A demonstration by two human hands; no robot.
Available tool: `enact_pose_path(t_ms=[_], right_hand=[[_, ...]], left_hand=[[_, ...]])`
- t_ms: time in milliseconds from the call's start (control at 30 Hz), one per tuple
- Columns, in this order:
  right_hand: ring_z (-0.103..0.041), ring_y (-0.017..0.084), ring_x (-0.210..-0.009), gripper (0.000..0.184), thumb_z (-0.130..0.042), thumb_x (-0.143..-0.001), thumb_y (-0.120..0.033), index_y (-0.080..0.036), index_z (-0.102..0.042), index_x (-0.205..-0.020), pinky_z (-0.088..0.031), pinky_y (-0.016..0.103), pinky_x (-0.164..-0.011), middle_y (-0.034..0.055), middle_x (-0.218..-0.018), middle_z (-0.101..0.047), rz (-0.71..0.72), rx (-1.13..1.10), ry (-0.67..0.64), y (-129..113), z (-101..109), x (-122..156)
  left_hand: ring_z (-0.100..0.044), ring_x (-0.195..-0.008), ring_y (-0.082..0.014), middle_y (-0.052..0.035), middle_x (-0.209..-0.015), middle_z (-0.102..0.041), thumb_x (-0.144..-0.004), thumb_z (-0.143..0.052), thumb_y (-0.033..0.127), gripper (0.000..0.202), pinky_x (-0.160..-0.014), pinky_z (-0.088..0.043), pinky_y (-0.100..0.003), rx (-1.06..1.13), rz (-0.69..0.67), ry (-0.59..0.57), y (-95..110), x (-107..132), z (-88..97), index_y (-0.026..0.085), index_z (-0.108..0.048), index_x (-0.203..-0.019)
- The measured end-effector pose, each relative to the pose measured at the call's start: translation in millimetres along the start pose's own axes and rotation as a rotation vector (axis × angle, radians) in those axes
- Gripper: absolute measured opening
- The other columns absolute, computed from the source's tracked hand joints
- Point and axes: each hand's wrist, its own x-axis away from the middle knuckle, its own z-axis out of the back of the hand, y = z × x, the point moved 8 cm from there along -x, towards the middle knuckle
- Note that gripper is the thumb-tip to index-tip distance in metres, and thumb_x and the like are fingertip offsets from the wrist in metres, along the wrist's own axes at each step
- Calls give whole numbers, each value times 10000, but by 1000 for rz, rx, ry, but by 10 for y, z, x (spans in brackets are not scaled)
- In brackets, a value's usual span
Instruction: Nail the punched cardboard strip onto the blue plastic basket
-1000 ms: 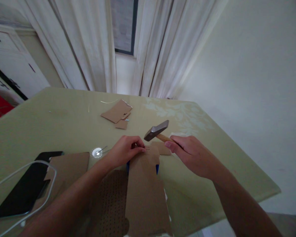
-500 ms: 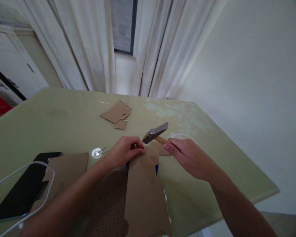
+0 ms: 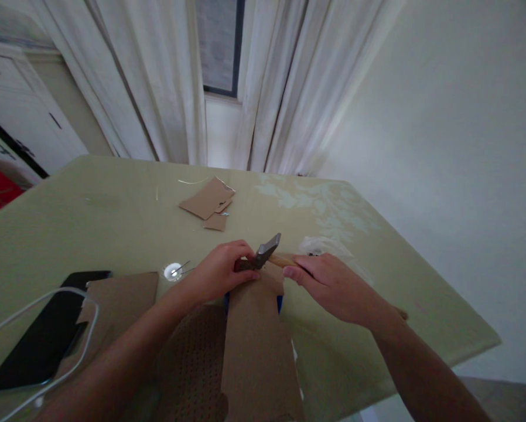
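My right hand is closed around the wooden handle of a hammer. The hammer's metal head is down at my left hand's fingertips, over the far end of a long cardboard strip. My left hand is pinched at that end of the strip; what its fingers hold is hidden behind the hammer head and too small to name. Under the strip's far end, bits of a blue object show at both sides. Left of the strip lies a brown cardboard sheet with rows of small holes.
On the green-covered table, torn cardboard pieces lie farther back. A small round white dish with thin pins sits left of my hand. A black tablet, a white cable and a clear plastic bag lie around.
The hammer has come down and left, its head now at my left fingertips instead of raised above them. My left hand stays nearly in place at the strip's end.
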Motion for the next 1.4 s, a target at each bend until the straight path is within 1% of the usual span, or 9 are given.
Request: enact_pose_path(t_ms=[100, 233, 333, 467, 733, 833, 933, 1067, 1400], right_hand=[[-578, 196, -712, 472, -470, -1172, -480, -211, -632, -820, -284, 360, -672, 40, -759, -671, 3, 25, 0, 7, -8, 2], [-548, 179, -644, 495, -449, -1175, -507, -221, -615, -806, -293, 356, -651, 14, -694, -637, 4, -30, 64, 16, 79, 18], [-594, 192, -682, 470, -458, -1174, -478, -220, -634, -823, -311, 354, -654, 30, -736, -678, 3, -24, 41, 23, 8, -9], [-629, 214, -717, 464, -465, -1173, -439, -208, -653, -817, -321, 361, -677, 63, -784, -717, -14, 73, -38, 56, -159, -52], [-632, 201, -747, 468, -440, -1187, -460, -198, -675, -879, -327, 354, -700, 56, -823, -735, -8, -52, 3, 73, -135, -56], [-630, 199, -741, 462, -465, -1179, -426, -191, -653, -828, -310, 352, -697, 61, -805, -721, -25, -14, -51, 72, -220, -74], [-626, 197, -744, 454, -469, -1179, -448, -191, -656, -855, -303, 346, -692, 53, -799, -710, -28, -31, -33, 67, -206, -85], [-598, 191, -733, 429, -473, -1175, -416, -193, -647, -852, -291, 345, -692, 46, -796, -697, -21, -31, -48, 68, -207, -102], [-557, 165, -695, 418, -488, -1174, -372, -202, -584, -804, -296, 332, -691, 6, -765, -633, 63, -77, -67, -97, -274, -185]], left_hand=[[-643, -798, -189, -43, -940, -731, -932, -815, 334, 150, -730, -459, -296, -53, -21, -25, 32, 0, -9, 195, -769, -901], [-647, -801, -184, -48, -1019, -736, -940, -830, 364, 188, -734, -464, -295, -40, -9, -53, 20, 12, -34, 204, -801, -1035], [-641, -799, -191, -48, -1034, -722, -890, -892, 425, 291, -713, -453, -295, -62, 4, -67, 5, 27, -50, 200, -778, -1035], [-643, -839, -210, -48, -1032, -708, -868, -912, 410, 294, -725, -453, -298, -87, 3, -69, 41, 36, -46, 201, -745, -989], [-636, -848, -219, -51, -1064, -685, -867, -921, 385, 330, -743, -461, -313, -121, 33, -56, 44, 56, -30, 195, -706, -1030], [-644, -872, -219, -44, -1100, -684, -852, -933, 337, 398, -772, -486, -314, -88, 41, -39, 31, 77, -23, 210, -704, -1151], [-665, -977, -242, -50, -1163, -676, -856, -933, 335, 481, -861, -518, -332, -77, 11, -25, 63, 85, 0, 232, -693, -1259], [-679, -1068, -277, -69, -1217, -658, -856, -925, 420, 479, -940, -525, -377, -113, 22, -28, 56, 79, 23, 231, -705, -1237], [-628, -871, -248, -37, -955, -701, -858, -850, 555, 394, -757, -416, -329, -137, 169, -99, -107, 72, -22, 212, -683, -956]])
